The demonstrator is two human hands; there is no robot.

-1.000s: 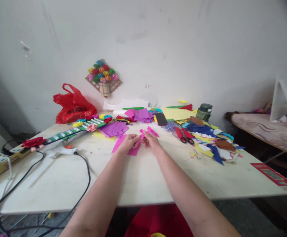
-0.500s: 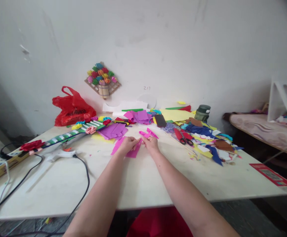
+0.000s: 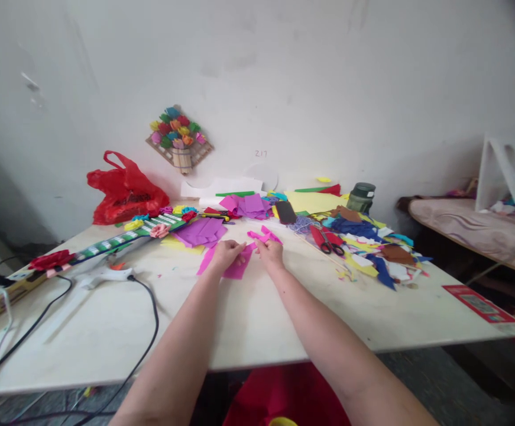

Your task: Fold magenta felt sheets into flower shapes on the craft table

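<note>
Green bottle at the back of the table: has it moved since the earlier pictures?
No. The bottle keeps its place against the handwritten number on the wall; only the whole view has shifted slightly.

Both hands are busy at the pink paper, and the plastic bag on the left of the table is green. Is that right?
Not quite: the plastic bag is red, not green, as the head view shows. It is on the left, and the left hand and right hand are at the pink paper.
</note>
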